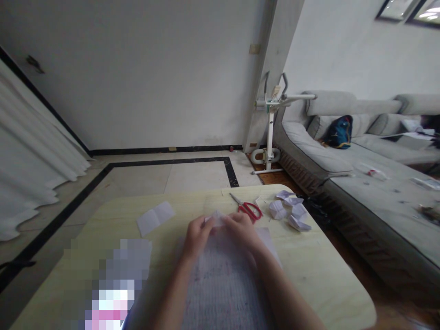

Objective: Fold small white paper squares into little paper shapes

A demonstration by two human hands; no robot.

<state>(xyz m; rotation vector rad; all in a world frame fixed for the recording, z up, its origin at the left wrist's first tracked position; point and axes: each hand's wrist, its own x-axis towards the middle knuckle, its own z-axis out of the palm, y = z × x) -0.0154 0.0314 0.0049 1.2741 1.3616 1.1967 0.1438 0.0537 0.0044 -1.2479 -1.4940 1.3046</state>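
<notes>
A small piece of folded white paper (216,220) with a pointed top is pinched between my two hands. My left hand (198,234) grips its left side, and my right hand (242,229) grips the right side. Both hands are over the far end of a large sheet covered in writing (227,288), which lies on the table below my forearms. Just beyond my right hand lies a pair of scissors with red handles (250,211). Several folded paper pieces (290,211) sit in a group to the right of the scissors.
A creased white paper (156,218) lies on the pale wooden table (326,279), left of my hands. A pixelated patch covers something at the table's lower left. Beyond the table stand a white exercise machine (270,128) and a grey sofa (371,183) bearing a blue bag (340,132).
</notes>
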